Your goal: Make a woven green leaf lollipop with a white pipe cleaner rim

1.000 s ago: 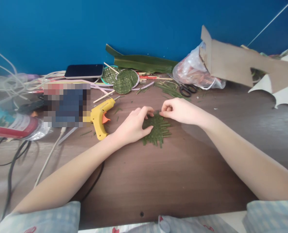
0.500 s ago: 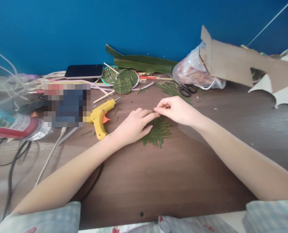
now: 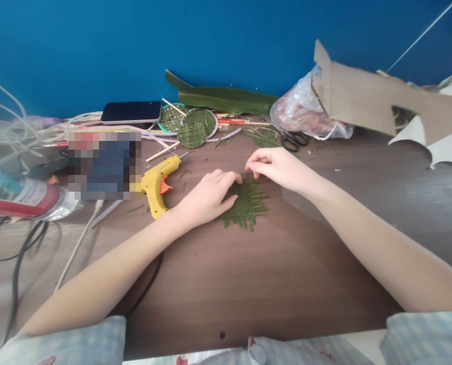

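A small woven mat of green leaf strips [image 3: 246, 205] lies flat on the brown table, its strip ends sticking out unevenly at the right and the near side. My left hand [image 3: 210, 197] rests on the mat's left part, thumb and forefinger apart, covering some of the weave. At the mat's far edge, my right hand [image 3: 273, 166] has its thumb and forefinger pinched together. Whatever lies between those fingertips is too small to make out. A yellow glue gun [image 3: 158, 185] lies left of my left hand.
Behind are round woven leaf pieces [image 3: 193, 128], a long green leaf [image 3: 229, 99], black-handled scissors [image 3: 294, 141], leaf scraps [image 3: 264, 137], a plastic bag [image 3: 305, 109] and cardboard [image 3: 358, 96]. A phone [image 3: 131, 112], tangled cords [image 3: 16, 134] and a packet [image 3: 20, 195] lie at left.
My right hand first moved left to my left fingertips, then rose slightly away from them. My left forefinger stretched out, then curled back. The mat has stayed in place.
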### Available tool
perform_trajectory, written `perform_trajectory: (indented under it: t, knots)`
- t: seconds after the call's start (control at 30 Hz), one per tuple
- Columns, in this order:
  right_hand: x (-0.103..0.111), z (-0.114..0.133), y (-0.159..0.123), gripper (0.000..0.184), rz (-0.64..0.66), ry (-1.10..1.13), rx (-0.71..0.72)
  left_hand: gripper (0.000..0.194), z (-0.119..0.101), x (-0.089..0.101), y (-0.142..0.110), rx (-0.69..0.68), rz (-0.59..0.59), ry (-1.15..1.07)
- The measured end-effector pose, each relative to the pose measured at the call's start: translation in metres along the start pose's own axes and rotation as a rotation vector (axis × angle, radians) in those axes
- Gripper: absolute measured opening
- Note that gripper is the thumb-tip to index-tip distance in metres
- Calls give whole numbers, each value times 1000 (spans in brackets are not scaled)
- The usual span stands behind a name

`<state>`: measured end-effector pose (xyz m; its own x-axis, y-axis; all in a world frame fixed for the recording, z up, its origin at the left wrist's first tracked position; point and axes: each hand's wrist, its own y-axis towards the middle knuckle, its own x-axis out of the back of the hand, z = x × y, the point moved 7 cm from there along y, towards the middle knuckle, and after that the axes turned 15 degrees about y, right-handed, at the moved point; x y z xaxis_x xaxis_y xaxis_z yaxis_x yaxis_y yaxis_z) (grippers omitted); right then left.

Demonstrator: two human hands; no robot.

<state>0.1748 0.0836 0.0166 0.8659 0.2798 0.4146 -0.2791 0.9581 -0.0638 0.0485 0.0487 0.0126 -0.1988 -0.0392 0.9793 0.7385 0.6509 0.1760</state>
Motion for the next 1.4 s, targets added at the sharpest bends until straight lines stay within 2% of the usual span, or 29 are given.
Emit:
perform_trajectory:
  t: [0.13, 0.3, 0.63, 1.07, 1.4]
  knots:
    - [-3, -4, 3, 10, -16, -164, 73, 22, 2, 0, 0, 14, 0, -13]
    - [-10, -2, 3, 15, 36, -240, 180, 22, 5, -2, 1, 49, -8, -56]
    - [-12, -3, 2, 15, 91, -185, 176, 25, 8, -1, 1, 122, 3, -137]
    - [-15, 5, 1, 13, 38, -220, 338, 25, 9, -2, 1, 133, 3, -159]
    - [-12, -1, 2, 6, 81, -84, 195, 26, 10, -2, 1, 140, 5, -157]
